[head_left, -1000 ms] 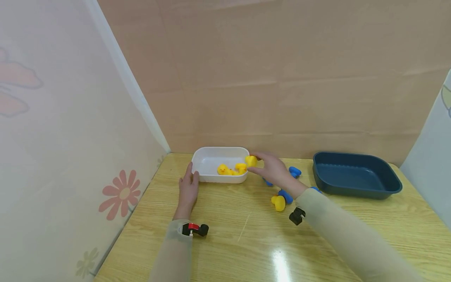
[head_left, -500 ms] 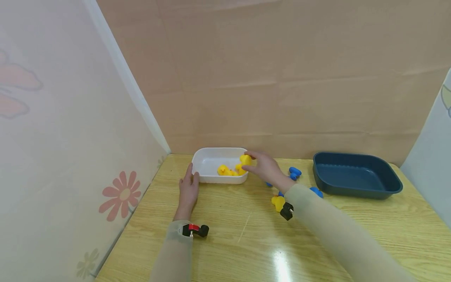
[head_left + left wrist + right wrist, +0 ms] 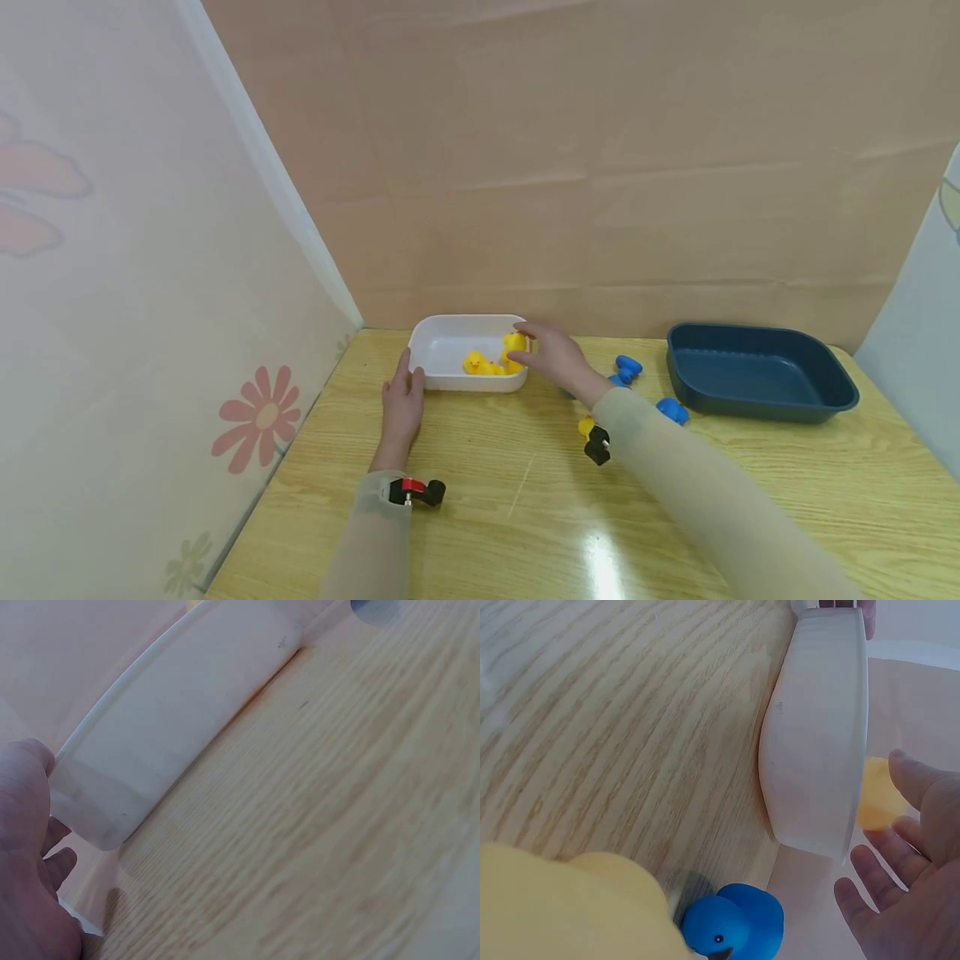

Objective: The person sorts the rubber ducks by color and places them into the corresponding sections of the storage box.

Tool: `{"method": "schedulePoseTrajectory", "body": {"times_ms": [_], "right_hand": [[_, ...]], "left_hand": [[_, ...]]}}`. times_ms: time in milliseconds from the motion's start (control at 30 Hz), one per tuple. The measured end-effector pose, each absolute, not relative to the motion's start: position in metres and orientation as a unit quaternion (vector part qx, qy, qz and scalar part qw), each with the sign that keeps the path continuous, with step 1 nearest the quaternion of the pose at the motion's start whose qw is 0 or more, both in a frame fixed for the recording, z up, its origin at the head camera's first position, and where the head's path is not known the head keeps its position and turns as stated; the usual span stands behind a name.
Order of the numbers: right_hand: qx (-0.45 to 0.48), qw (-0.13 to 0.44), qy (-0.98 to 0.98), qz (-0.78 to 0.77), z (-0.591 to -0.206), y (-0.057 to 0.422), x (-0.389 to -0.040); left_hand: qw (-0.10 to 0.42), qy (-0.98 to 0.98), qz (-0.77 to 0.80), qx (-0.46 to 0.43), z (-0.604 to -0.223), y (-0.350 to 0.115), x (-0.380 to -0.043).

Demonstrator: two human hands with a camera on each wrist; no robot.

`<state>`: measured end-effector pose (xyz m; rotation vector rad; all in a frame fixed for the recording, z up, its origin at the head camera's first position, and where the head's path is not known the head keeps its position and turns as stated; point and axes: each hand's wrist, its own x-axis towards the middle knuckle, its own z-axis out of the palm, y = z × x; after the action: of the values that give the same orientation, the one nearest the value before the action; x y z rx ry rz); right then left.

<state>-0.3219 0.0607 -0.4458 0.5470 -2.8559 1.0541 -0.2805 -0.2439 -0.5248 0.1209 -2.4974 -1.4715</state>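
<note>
At the back left stands a white tray [image 3: 468, 382] with several yellow rubber ducks [image 3: 475, 362] in its right half. My right hand [image 3: 558, 357] reaches over the tray's right end. Its thumb and fingers pinch a yellow rubber duck [image 3: 514, 342], partly hidden behind the tray wall in the right wrist view, where the other fingers are spread. My left hand [image 3: 402, 406] rests against the tray's left front corner. In the left wrist view, the left thumb [image 3: 34, 761] lies at the rim and two fingertips [image 3: 60, 866] show below it.
A dark blue tray [image 3: 757, 408] stands at the back right. Between the trays lie several blue rubber ducks [image 3: 672, 410] and a yellow rubber duck [image 3: 586, 427], partly covered by the right wrist's black clip [image 3: 597, 447]. Behind the wooden table rises a brown papered wall [image 3: 480, 167].
My right hand has moved left over the white tray's right end, carrying the yellow rubber duck inside the rim. The left hand has stayed at the tray's corner.
</note>
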Motion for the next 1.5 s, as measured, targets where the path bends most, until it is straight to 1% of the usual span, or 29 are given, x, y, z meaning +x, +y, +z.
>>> {"method": "schedulePoseTrajectory", "body": {"times_ms": [200,467,633,867,1100,1500], "right_hand": [[0.166,0.018,-0.927,0.337,-0.442,0.065,-0.32],[0.149,0.028,-0.928,0.341,-0.44,0.082,-0.317],[0.147,0.038,-0.927,0.344,-0.436,0.097,-0.312],[0.148,0.032,-0.93,0.336,-0.428,0.12,-0.298],[0.156,0.042,-0.933,0.321,-0.423,0.139,-0.284],[0.184,0.038,-0.927,0.324,-0.422,0.157,-0.264]], "left_hand": [[0.126,-0.852,-0.507,0.037,-0.525,-0.244,-0.281],[0.105,-0.853,-0.509,0.048,-0.52,-0.242,-0.28],[0.105,-0.853,-0.509,0.046,-0.52,-0.242,-0.28],[0.107,-0.851,-0.512,0.043,-0.519,-0.242,-0.28],[0.106,-0.851,-0.512,0.048,-0.518,-0.243,-0.28],[0.107,-0.852,-0.51,0.044,-0.518,-0.242,-0.279]]}}
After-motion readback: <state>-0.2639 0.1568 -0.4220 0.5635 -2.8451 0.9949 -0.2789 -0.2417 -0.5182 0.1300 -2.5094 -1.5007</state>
